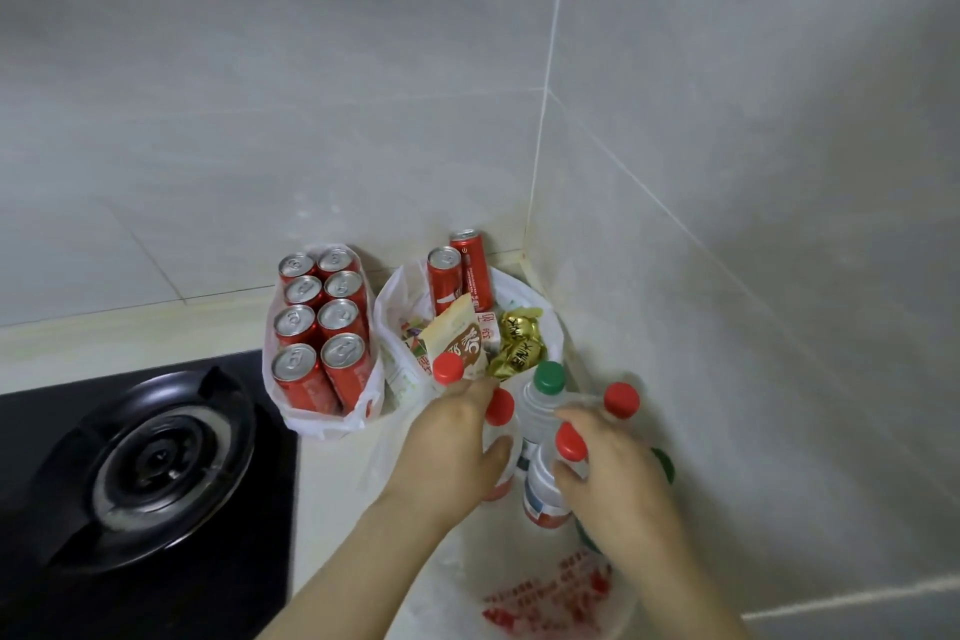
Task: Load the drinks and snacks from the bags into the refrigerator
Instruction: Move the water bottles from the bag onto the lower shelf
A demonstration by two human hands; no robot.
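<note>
Head view: in the near bag (pixel 545 598) on the surface (pixel 332 509), our left hand (pixel 457 442) wraps the left bottle (pixel 500 408), upright, cap at the hand's 1 o'clock. Our right hand (pixel 608 476) wraps the right bottle (pixel 570 442), cap at 10 o'clock. With both grips grasping, we judge a straight lift comes next.

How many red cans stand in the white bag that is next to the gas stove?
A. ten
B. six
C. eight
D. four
C: the white bag holds red cans standing in two rows of four, which makes eight.
</note>
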